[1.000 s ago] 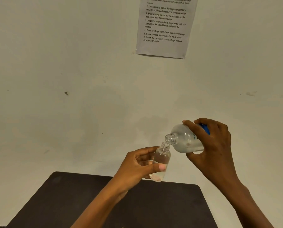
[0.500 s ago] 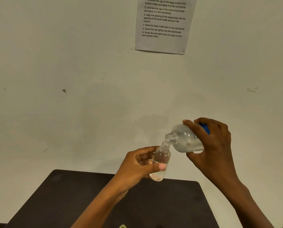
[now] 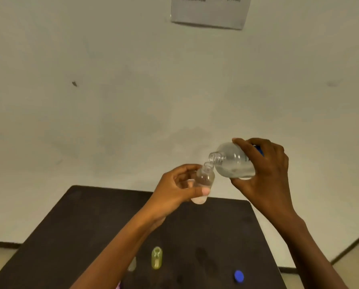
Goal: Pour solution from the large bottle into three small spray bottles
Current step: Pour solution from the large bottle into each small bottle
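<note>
Dark worktop sat below it all. The large bottle was held in the air over the worktop's far edge, uncapped, part full and tipped nearly flat, with its neck pointing left. The right hand was wrapped round its body.

Its mouth sat right at the open neck of a small clear spray bottle. The left hand pinched that bottle between thumb and fingers, roughly upright. I couldn't make out a stream or a fill level.

On the worktop a small yellowish bottle stood open. A greyish bottle stood just beside it, half hidden by the left forearm. A blue cap lay well apart to the right.

My read: mid-pour on one of the three. Next move calls for holding the necks aligned, tipping the large bottle back before overflow, then swapping in the next bottle.
</note>
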`<move>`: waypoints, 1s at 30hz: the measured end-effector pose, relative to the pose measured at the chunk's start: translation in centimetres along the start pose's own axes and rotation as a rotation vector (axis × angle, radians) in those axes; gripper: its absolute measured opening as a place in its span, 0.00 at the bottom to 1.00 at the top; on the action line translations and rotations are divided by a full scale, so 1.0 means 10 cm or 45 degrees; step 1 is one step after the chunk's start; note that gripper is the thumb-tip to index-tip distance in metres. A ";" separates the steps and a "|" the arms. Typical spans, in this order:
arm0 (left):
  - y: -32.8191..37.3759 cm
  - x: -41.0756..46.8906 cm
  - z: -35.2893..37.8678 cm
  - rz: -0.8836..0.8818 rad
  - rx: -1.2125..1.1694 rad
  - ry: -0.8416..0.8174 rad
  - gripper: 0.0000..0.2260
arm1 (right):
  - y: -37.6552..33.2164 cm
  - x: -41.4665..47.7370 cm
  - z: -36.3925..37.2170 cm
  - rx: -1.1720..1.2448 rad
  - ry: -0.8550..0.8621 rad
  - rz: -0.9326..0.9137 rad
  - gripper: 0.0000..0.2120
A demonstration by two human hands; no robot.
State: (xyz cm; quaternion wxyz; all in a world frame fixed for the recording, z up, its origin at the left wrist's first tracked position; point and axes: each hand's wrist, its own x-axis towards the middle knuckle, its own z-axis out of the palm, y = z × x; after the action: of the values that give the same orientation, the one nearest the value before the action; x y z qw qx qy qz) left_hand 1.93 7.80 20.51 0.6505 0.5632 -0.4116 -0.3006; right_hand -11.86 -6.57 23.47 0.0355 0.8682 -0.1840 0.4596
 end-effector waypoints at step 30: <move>-2.78 -0.32 0.33 -0.626 0.342 0.241 0.18 | -0.07 -2.54 1.18 0.718 -0.830 1.557 0.33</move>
State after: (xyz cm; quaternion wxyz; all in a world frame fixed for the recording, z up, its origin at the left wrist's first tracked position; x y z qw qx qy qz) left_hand -0.47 3.82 -7.30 0.5132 0.7525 -0.2364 -0.3383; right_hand -15.28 -1.40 -3.85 -0.5066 0.6793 -0.5103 0.1466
